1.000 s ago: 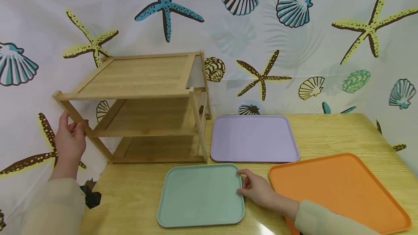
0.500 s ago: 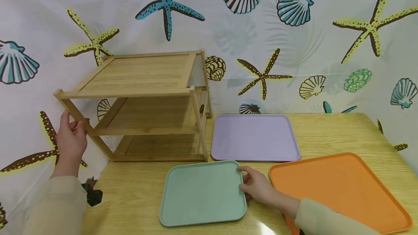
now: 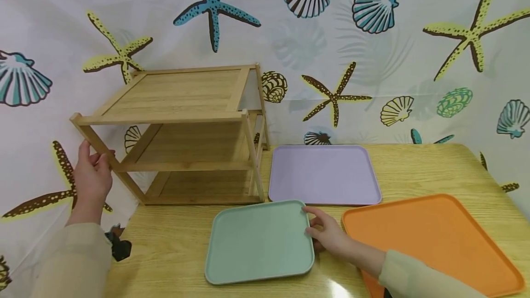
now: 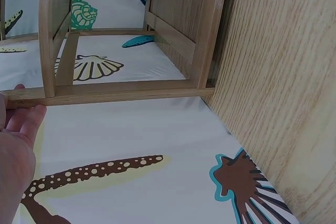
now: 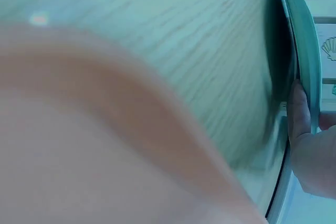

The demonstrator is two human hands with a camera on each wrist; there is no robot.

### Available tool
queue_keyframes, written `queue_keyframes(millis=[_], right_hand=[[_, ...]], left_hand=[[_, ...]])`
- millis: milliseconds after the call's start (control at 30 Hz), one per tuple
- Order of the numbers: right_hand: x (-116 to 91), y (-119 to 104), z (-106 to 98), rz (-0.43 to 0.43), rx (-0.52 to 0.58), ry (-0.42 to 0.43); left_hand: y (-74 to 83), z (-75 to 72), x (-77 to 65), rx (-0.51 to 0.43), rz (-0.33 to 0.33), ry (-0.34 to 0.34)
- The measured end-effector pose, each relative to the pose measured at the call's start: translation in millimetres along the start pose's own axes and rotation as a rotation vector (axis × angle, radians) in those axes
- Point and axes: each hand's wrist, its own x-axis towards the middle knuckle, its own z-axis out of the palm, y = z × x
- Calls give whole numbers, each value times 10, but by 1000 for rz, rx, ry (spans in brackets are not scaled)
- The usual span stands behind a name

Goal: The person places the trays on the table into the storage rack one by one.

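Observation:
My left hand point(image 3: 92, 176) grips the slanted left front post of a three-tier wooden shelf rack point(image 3: 178, 93). In the left wrist view, its fingers point(image 4: 32, 121) wrap the wooden post point(image 4: 126, 94) beside a shelf board. A mint-green tray point(image 3: 258, 243) lies in front of the rack, its right side lifted. My right hand point(image 3: 329, 233) pinches that right edge between thumb and fingers. The right wrist view shows the green tray point(image 5: 306, 40) edge-on, with a shadow gap over the table and one digit underneath it.
A lilac tray point(image 3: 325, 176) lies at the back, right of the rack. An orange tray point(image 3: 430, 238) sits at the right, partly under my right forearm. The wooden table point(image 3: 418, 167) meets a seashell-print cloth point(image 3: 285, 49) behind and at the sides.
The green tray's right side has risen, and the tray has shifted slightly right and away from me with my right hand. My left hand keeps its grip on the rack post.

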Motion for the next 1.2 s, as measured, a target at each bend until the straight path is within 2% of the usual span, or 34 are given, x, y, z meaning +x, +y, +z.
queue_keyframes(millis=[233, 433, 833, 1200], right_hand=[[-47, -145, -96, 35, 77, -26], [-94, -286, -191, 15, 105, -42], [-229, -461, -367, 39, 148, -16], [-333, -737, -511, -31, 215, -52]], left_hand=[[1, -6, -5, -9, 5, -18], [-3, -21, 9, 11, 22, -7], [-3, -14, 4, 15, 12, -11], [-1, -20, -1, -2, 12, -19]])
